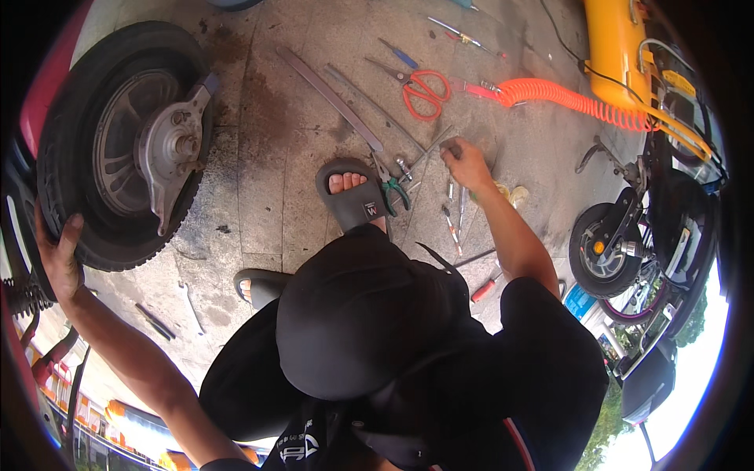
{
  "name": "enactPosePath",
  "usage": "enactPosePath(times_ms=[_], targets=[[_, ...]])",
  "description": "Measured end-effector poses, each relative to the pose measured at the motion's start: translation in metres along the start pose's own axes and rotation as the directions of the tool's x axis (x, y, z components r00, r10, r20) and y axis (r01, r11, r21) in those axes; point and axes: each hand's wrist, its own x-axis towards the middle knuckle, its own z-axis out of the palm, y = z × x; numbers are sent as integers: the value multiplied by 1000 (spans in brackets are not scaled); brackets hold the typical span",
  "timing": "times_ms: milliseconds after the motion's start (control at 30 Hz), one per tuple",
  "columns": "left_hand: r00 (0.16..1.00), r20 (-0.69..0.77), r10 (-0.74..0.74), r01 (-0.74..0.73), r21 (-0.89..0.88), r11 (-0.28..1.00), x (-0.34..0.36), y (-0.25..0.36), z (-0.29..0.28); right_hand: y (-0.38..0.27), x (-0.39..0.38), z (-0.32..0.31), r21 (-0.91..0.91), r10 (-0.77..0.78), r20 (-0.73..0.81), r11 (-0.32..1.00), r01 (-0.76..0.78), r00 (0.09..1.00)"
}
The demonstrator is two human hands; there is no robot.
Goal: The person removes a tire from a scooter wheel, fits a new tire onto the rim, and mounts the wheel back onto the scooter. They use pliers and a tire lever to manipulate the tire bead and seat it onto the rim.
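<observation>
At left, my left hand point(61, 255) grips the black tire of a wheel point(75, 157) with a metal hub plate point(169, 145). My right hand point(463, 165) is closed over the tools on the paving, beside a thin metal rod point(436, 141); what it holds, if anything, is hidden. Just left of it lie green-handled pliers point(397, 196) and a small metal fitting point(403, 169). Below it lie several slim tools point(452, 224) and small pale yellow items point(514, 196). Red scissors point(428, 102) and a long flat metal bar point(330, 98) lie farther forward.
An orange coiled hose point(573, 98) runs to a yellow machine point(616, 51) at upper right. A two-wheeler with a small wheel point(601, 251) stands at right. A red screwdriver point(485, 289) and wrench point(188, 306) lie near my sandaled feet point(349, 204). A red vehicle body point(47, 94) edges the left.
</observation>
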Motion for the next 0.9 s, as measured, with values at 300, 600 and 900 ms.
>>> enactPosePath(times_ms=[300,600,900], targets=[[998,-21,53,-52,40,998,1,-20,-23,66,-113,57,-83,245,33,967,-242,969],[996,-88,33,-25,87,996,-3,-16,-14,-3,-43,63,62,-72,-181,995,84,981],[998,-53,43,-42,6,999,-14,21,19,-112,41,100,-407,-377,-14,848,339,926]])
